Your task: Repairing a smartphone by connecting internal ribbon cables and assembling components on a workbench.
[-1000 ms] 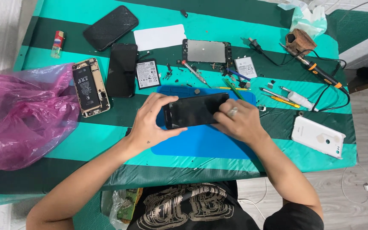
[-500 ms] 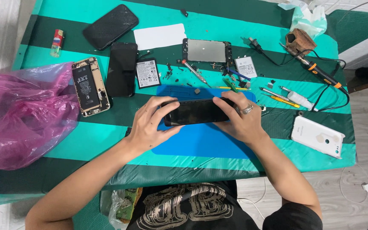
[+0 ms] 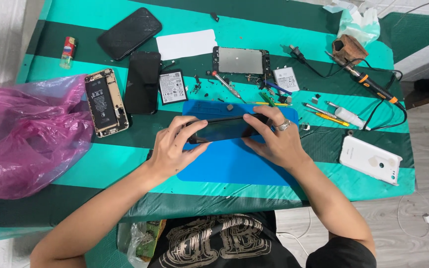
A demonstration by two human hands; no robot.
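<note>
Two hands clamped on one dark phone, held over the blue work mat near the middle of the green striped table. Long axis of the phone running left to right, tilted up on its long edge so that the dark glass faces toward the body. Left hand closed round the left end, fingers curled over the top edge and thumb pressed against the near face. Right hand, ringed, closed on the right end, fingers arched over the upper rim, thumb underneath. Both equally near, one at each end, neither open.

Around the mat, spare parts and tools: an opened gold phone with its battery showing, a black screen panel just beside it, another black phone farther back, a small loose battery, a white card, a bare metal frame. To the right, a soldering iron with its cable, a few pens and picks, and a white back cover near the table's edge. At far left a lighter.

One container in view: a pink plastic bag, crumpled on the left of the table, contents not to be made out through the film.
</note>
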